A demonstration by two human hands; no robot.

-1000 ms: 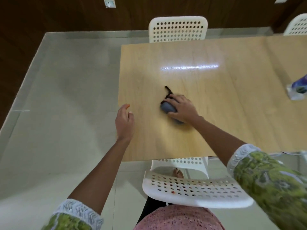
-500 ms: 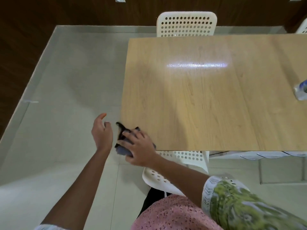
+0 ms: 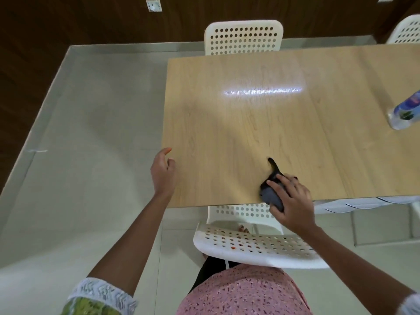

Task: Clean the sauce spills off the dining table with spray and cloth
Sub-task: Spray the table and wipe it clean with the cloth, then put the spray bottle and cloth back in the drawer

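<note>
Head view, left to right: left hand (image 3: 163,172) at the left edge of the pale wooden counter (image 3: 227,123), fingers loosely curled, holding nothing. Further right, right hand (image 3: 292,202) pressing a bunched dark grey cloth (image 3: 271,193) onto the counter's near edge, fingers curled over it. Far right, clear spray bottle with blue label (image 3: 405,113) standing well apart. Wiping step apparently under way; no sauce visible. Next: probably sweeping any unwiped stretch.

Counter (image 3: 261,123) pale wood-grain; cloth (image 3: 271,195) dark grey-black; chairs (image 3: 244,37) white, perforated with round holes; floor (image 3: 95,123) light grey-green; wall (image 3: 56,21) dark brown; sleeve (image 3: 95,301) green patterned with white lace cuff; bottle (image 3: 406,112) clear, blue-labelled.
</note>
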